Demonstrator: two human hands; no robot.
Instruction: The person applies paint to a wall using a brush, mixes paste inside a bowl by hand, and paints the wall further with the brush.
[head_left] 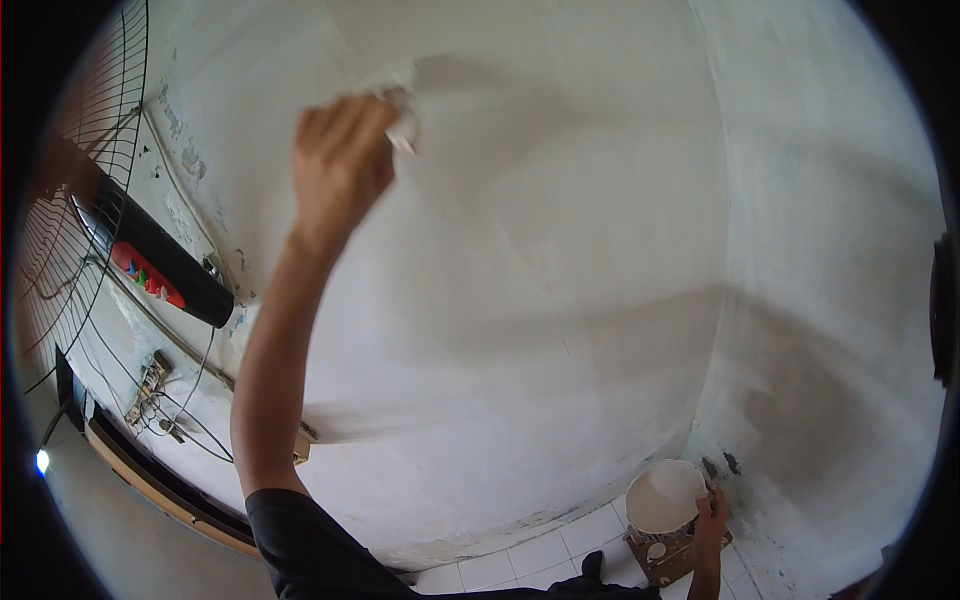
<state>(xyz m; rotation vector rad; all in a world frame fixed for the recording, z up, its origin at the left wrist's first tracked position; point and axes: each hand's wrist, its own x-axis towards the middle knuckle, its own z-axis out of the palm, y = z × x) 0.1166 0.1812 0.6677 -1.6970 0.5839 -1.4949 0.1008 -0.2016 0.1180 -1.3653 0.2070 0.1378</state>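
Raised against the pale wall (560, 220) at upper left centre, my left hand (345, 160) is closed round a small pale tool (404, 132). The tool is mostly hidden by my fingers, and its end is at or close to the wall. Low on the right, my right hand (711, 515) grips the right edge of a round bucket (664, 497) with whitish contents. Below the bucket is a brown wooden surface (672, 568) with a small round pale item (656, 551) on it.
A black fan stand with red panel (150, 275) and wire guard (110, 90) stands at left. Cables and a socket block (150, 385) are on the wall below. White floor tiles (535, 553) show at the bottom; the wall corner runs down at right.
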